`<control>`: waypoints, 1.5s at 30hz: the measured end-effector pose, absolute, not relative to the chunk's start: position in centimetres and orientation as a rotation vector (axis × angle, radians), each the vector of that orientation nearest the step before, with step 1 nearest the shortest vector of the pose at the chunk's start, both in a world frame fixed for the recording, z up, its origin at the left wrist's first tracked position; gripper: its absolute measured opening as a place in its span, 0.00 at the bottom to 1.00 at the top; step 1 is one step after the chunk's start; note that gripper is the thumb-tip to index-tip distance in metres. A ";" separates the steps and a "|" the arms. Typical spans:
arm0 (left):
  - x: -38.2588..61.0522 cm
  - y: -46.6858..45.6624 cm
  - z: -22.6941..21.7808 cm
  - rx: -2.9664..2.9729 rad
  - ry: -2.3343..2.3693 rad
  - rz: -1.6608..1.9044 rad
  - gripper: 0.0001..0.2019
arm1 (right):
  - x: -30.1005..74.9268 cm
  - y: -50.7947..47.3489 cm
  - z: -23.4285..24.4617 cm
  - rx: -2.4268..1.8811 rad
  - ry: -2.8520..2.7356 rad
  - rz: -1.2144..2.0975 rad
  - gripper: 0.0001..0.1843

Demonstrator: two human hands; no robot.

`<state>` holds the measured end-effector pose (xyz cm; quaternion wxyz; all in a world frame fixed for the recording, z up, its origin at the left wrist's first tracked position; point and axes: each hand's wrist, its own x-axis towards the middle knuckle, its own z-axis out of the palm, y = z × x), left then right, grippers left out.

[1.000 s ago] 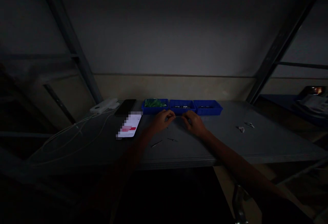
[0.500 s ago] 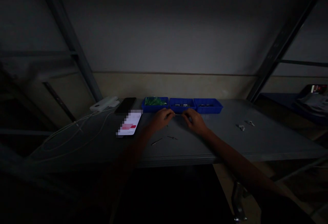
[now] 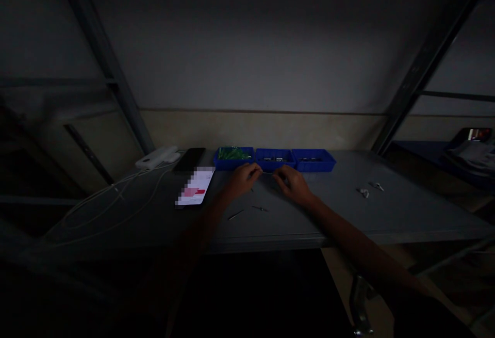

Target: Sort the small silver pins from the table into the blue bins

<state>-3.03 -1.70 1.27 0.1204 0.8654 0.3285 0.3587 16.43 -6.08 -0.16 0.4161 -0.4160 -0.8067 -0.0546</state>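
My left hand (image 3: 245,178) and my right hand (image 3: 292,182) are both closed in a pinch, one at each end of a thin metal rod (image 3: 267,173). The rod lies level between the fingertips, just in front of the blue bins; dim light hides its details. Below the hands, a slim metal pin (image 3: 235,214) and a second thin piece with a thicker middle (image 3: 260,208) rest on the grey table (image 3: 286,224). The middle blue bin (image 3: 275,165) and the right blue bin (image 3: 315,166) contain small metal parts. Green pieces (image 3: 233,153) fill the left blue bin (image 3: 234,164).
A lit phone (image 3: 197,188) lies left of my hands, with a dark phone (image 3: 189,160) behind it. A white power strip (image 3: 158,157) and its cables (image 3: 116,188) run along the left side. Two small white items (image 3: 363,192) lie to the right. Metal posts flank the table.
Both hands keep their pinch on the rod. My right hand has shifted very slightly to the left; the things on the table stay where they were.
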 end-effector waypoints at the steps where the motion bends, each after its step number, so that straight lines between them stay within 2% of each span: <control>1: -3.1 -1.7 1.3 2.531 0.966 1.031 0.12 | 16.4 -6.1 -0.2 -1.042 -2.025 -0.149 0.08; 5: -3.0 -1.8 1.1 2.493 0.963 0.966 0.15 | 16.3 -6.0 -0.1 -1.015 -2.027 -0.177 0.09; 10: -2.9 -1.6 0.9 2.446 0.872 1.040 0.11 | 16.4 -5.9 -0.2 -1.017 -2.016 -0.176 0.09; 16: -3.0 -1.9 1.3 2.482 0.885 1.047 0.13 | 16.5 -6.1 -0.1 -0.986 -2.039 -0.149 0.07; 22: -3.3 -1.4 1.1 2.537 0.928 0.898 0.13 | 16.9 -5.9 -0.1 -0.994 -2.036 -0.183 0.10; 25: -4.4 -0.2 0.6 2.584 1.106 0.790 0.11 | 18.9 -4.8 -0.3 -1.167 -1.912 -0.195 0.12; 31: -7.2 1.3 -0.4 2.659 1.430 0.446 0.20 | 25.1 -2.8 -0.4 -1.691 -1.281 -0.237 0.16; 34: -7.4 1.2 -0.5 2.657 1.438 0.366 0.16 | 26.2 -2.8 -0.4 -1.863 -1.149 -0.238 0.18; 37: -7.0 1.0 -0.4 2.647 1.427 0.352 0.11 | 24.7 -3.1 -0.6 -1.869 -1.225 -0.189 0.18; 42: -6.6 0.7 -0.2 2.634 1.317 0.356 0.16 | 20.2 -3.7 -0.9 -1.616 -1.630 -0.090 0.14; 45: -6.5 0.7 -0.2 2.663 1.286 0.344 0.11 | 18.7 -4.1 -1.0 -1.490 -1.807 -0.065 0.13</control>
